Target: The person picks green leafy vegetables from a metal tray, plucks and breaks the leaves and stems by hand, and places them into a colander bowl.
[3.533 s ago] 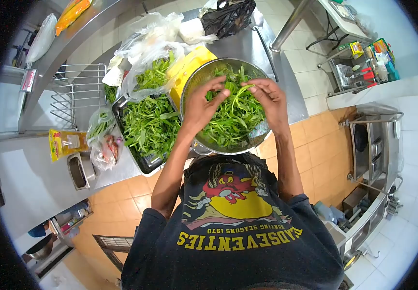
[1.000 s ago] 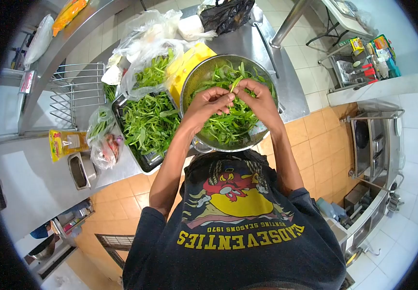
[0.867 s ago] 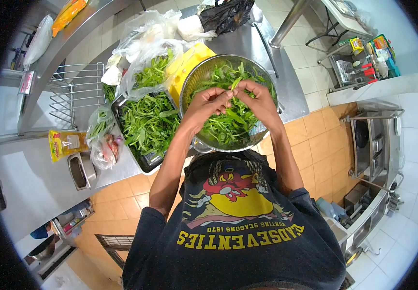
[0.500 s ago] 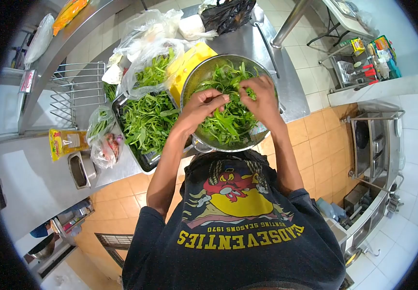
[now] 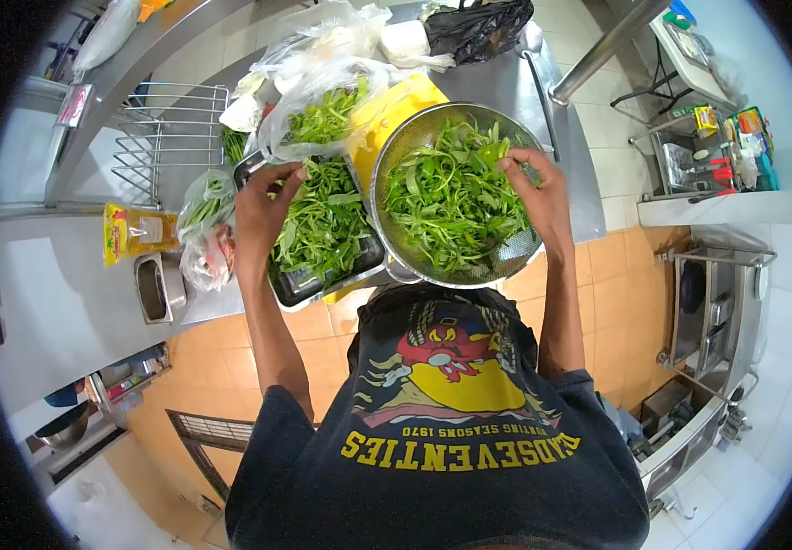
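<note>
My left hand (image 5: pixel 264 215) is over the left side of a dark metal tray (image 5: pixel 297 291) heaped with leafy greens (image 5: pixel 322 229). Its thumb and forefinger are pinched together; whatever sits between them is too small to make out. At the right rim of a round mesh strainer (image 5: pixel 381 216), my right hand (image 5: pixel 544 197) pinches a leafy green sprig (image 5: pixel 497 154). More loose leaves and stems (image 5: pixel 451 206) fill the strainer beneath it.
Behind the tray lie a plastic bag of greens (image 5: pixel 327 117), a yellow board or pack (image 5: pixel 405 101) and a black plastic bag (image 5: pixel 483 32). A ladle (image 5: pixel 540 87) lies at the right. On the left are a wire rack (image 5: pixel 162 137) and an oil pouch (image 5: pixel 139 232).
My left hand has moved left from above the strainer to the tray. My right hand has shifted to the strainer's right rim. The camera view has turned slightly.
</note>
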A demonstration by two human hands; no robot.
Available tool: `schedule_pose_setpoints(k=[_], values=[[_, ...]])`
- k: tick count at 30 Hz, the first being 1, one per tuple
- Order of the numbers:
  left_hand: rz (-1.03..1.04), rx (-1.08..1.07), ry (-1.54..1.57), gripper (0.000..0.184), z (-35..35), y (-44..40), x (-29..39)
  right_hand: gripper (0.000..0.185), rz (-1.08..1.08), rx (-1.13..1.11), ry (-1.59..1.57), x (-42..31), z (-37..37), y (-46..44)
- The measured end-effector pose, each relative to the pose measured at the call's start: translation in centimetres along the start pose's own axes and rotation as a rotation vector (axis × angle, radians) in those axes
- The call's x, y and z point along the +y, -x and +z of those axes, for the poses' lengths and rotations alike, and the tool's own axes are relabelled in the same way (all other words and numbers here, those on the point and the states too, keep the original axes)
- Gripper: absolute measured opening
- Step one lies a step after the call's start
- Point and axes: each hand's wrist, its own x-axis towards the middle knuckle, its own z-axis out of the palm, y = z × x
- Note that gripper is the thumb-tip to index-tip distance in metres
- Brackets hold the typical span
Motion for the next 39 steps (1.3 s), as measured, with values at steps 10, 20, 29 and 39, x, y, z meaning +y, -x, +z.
schedule_pose_setpoints(k=[10,20,29,39], values=[[0.133,-0.075,0.477,0.019,8.7,-0.5,4.3,0.02,0.235,-0.221,-0.352,-0.1,0.7,-0.1],[0.06,-0.331,0.698,0.015,14.0,-0.1,10.8,0.025,0.035,-0.254,-0.113,-1.6,0.8,1.2],[-0.042,-0.162,0.838,0.019,13.6,-0.3,8.8,0.026,-0.155,-0.047,-0.018,-1.7,-0.9,0.5],[-0.162,-0.27,0.93,0.024,13.7,0.1,9.1,0.024,-0.319,-0.028,0.221,-2.1,1.1,1.0]])
